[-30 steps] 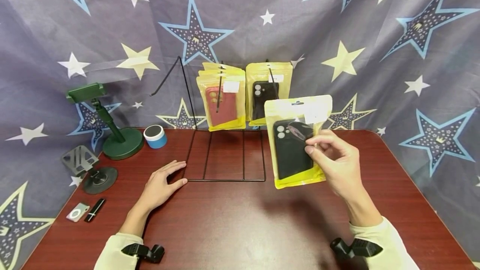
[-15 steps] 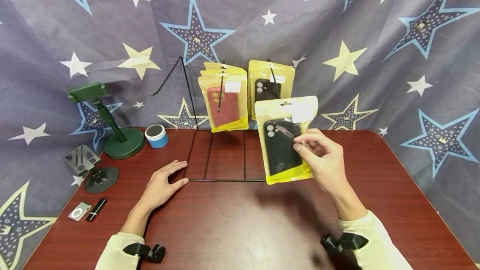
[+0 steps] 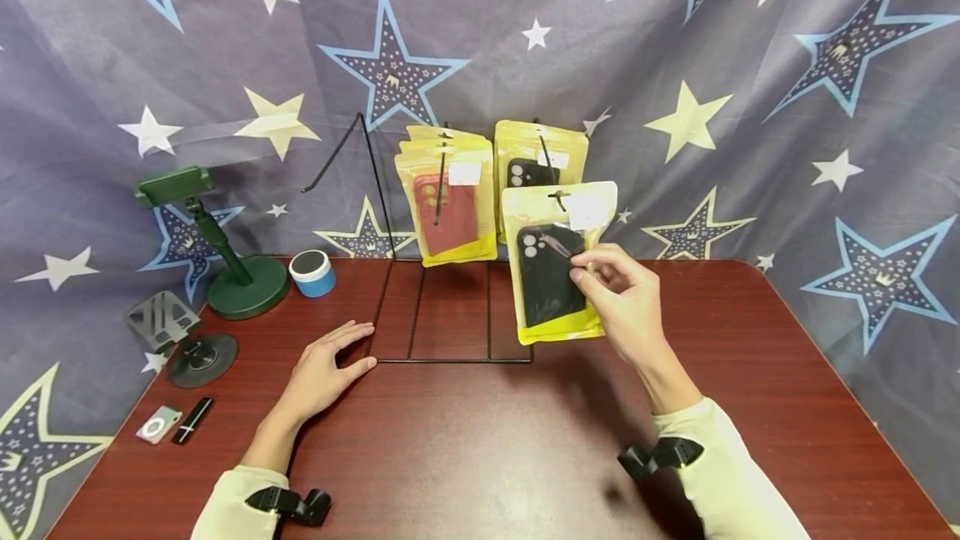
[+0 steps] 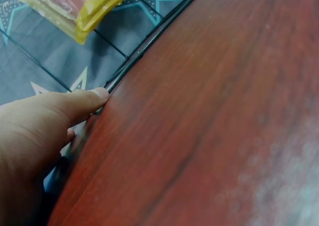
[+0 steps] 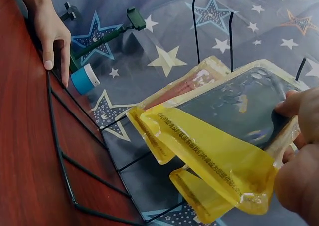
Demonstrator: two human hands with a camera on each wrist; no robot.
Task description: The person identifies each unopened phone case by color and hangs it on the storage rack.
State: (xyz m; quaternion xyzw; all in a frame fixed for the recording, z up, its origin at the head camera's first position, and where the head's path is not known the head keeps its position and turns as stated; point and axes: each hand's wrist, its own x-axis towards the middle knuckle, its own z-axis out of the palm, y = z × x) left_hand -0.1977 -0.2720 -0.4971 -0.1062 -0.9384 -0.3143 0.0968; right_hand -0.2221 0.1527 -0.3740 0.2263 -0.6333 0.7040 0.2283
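Observation:
My right hand (image 3: 618, 290) pinches the right edge of a yellow-and-clear pouch (image 3: 551, 282) holding a black phone case, between thumb and fingers. The pouch hangs upright, its top hole right at the tip of the right hook (image 3: 546, 152). Behind it, another black phone case pouch (image 3: 542, 140) hangs on that hook, partly hidden. Several pouches, a red phone case pouch (image 3: 447, 202) in front, hang on the middle hook. With fingers extended, my left hand (image 3: 322, 373) rests at the left front corner of the black wire rack (image 3: 450, 361); its thumb (image 4: 94, 97) touches the wire.
The rack's left hook (image 3: 330, 155) bears nothing. Toward the table's left stand a green phone stand (image 3: 243, 286), a blue-and-white round container (image 3: 312, 273) and a grey stand (image 3: 198, 357). A small device with a white ring (image 3: 158, 423) and a black stick (image 3: 192, 420) lie nearer.
My right hand has carried the black phone case pouch leftward and slightly up, from right of the rack to the right hook's tip. The left hand stays at the rack corner.

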